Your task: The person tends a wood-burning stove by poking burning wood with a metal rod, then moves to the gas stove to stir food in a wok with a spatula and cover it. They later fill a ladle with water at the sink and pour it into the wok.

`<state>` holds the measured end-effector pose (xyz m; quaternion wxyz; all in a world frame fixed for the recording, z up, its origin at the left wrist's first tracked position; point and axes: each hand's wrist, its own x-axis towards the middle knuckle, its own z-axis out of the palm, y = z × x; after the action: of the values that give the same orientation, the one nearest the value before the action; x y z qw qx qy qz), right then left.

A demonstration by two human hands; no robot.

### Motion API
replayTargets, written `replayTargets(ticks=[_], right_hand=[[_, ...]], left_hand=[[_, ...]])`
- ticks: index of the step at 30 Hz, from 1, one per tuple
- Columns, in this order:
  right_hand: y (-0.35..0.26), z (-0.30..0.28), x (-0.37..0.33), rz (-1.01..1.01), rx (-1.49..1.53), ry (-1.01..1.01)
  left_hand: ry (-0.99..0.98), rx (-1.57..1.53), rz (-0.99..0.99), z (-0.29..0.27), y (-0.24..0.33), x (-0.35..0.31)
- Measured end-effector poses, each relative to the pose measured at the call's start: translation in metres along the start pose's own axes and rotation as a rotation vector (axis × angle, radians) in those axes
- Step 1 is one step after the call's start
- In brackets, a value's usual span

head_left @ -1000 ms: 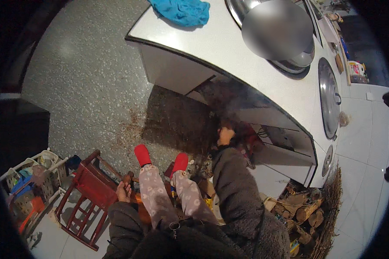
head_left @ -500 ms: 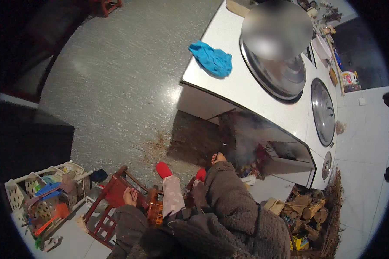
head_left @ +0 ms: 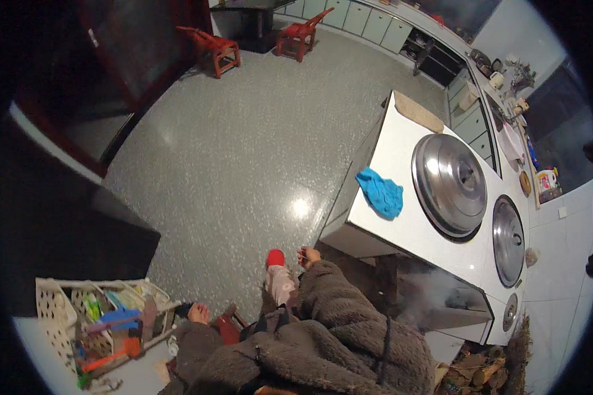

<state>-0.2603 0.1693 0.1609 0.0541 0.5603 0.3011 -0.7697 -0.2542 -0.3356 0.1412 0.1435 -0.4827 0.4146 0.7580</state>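
Note:
My right hand (head_left: 308, 257) is in front of the low stove's near left corner, just right of my red slipper (head_left: 275, 258). Its fingers are curled together, and what they hold, if anything, is too small to make out. My left hand (head_left: 198, 313) hangs low on the left with its fingers apart and nothing in them. It is between the white plastic basket (head_left: 49, 309) and a red wooden chair (head_left: 229, 328), mostly hidden by my sleeves and coat. A blue cloth (head_left: 381, 193) lies on the corner of the white tiled stove (head_left: 402, 227).
Round metal lids (head_left: 449, 187) cover the stove's top. Pale smoke (head_left: 428, 286) hangs at its open front, above stacked firewood (head_left: 478, 372). Two red chairs (head_left: 225, 56) stand at the far side of the grey floor (head_left: 244, 145). A tan folded cloth (head_left: 418, 113) lies at the stove's far end.
My view has lifted and swung toward the far room, bringing distant chairs and cabinets into sight. My right hand has moved away from the smoky stove opening; my left has left the chair's red seat.

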Motion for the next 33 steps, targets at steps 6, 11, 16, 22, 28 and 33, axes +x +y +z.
replayTargets(ticks=[6,11,16,22,28,33], right_hand=[[-0.097,0.123,0.045,0.028,0.059,0.062],[-0.164,0.203,0.095,-0.134,-0.089,0.333],[-0.26,0.292,0.119,-0.138,0.027,0.205],[-0.352,0.318,0.165,-0.221,0.278,0.252],[-0.4,0.28,0.175,-0.212,0.585,0.489],[-0.401,0.212,0.198,-0.269,0.862,0.529]], left_hand=[[-0.879,-0.076,0.105,0.052,0.104,0.063],[-0.509,0.149,-0.413,0.08,0.224,0.08],[0.137,0.518,-0.118,0.21,0.252,0.139],[0.107,0.876,-0.017,0.444,0.348,0.229],[0.044,1.19,0.173,0.719,0.408,0.265],[-0.144,1.055,0.366,0.942,0.386,0.265]])
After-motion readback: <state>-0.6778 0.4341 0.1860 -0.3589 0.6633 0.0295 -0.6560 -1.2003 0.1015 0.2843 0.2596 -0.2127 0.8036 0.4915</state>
